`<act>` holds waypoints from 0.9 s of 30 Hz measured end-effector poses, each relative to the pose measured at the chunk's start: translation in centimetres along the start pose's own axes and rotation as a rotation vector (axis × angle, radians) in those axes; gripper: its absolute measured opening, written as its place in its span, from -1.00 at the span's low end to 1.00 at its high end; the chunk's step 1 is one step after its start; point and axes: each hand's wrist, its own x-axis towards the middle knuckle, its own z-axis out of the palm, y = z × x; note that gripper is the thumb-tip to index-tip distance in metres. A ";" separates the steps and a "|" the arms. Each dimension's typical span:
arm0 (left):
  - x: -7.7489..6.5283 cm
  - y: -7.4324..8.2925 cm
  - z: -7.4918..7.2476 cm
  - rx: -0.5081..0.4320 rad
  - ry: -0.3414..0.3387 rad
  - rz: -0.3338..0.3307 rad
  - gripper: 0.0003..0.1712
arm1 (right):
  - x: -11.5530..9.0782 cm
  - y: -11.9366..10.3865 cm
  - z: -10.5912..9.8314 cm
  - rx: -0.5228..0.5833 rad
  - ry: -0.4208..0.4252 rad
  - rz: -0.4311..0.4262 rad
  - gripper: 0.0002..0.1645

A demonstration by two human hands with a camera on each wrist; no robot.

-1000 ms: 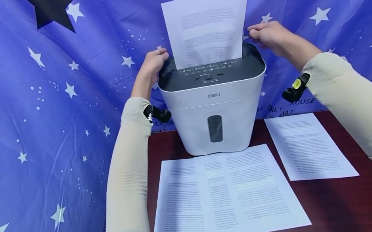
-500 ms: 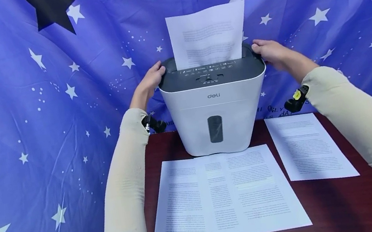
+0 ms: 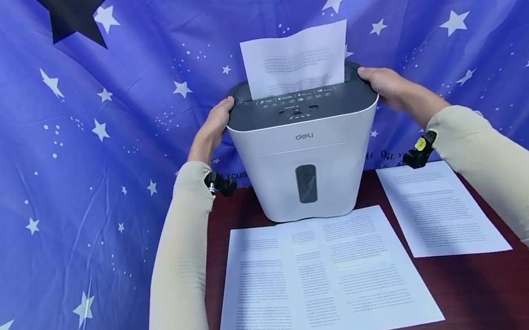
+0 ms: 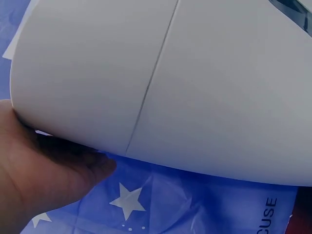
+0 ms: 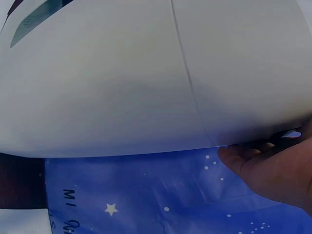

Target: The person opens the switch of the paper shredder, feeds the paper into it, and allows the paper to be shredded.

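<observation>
A white paper shredder [image 3: 277,180] with a dark top stands at the back of the table. A printed sheet of paper [image 3: 298,63] sticks up out of its slot, its top edge wavy. My left hand [image 3: 216,119] holds the shredder's upper left side, thumb at the dark rim. In the left wrist view, that hand's fingers [image 4: 100,168] reach along the side. My right hand [image 3: 388,86] holds the upper right side in the same way, with its fingers [image 5: 234,158] against the white casing in the right wrist view.
Overlapping printed sheets [image 3: 375,285] lie on the dark red table [image 3: 473,293] in front of the shredder. Another printed sheet [image 3: 443,212] lies to the right. Behind and at the left hangs a blue star-patterned cloth [image 3: 66,177].
The sheet has sunk steadily deeper into the slot. Both hands have come down onto the shredder's upper sides; the right one was clear of it before. The shredder stays put.
</observation>
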 end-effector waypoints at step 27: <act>-0.2 -0.7 0.5 -0.158 0.034 -0.026 -0.37 | -0.6 0.5 0.8 0.266 -0.016 -0.050 -0.21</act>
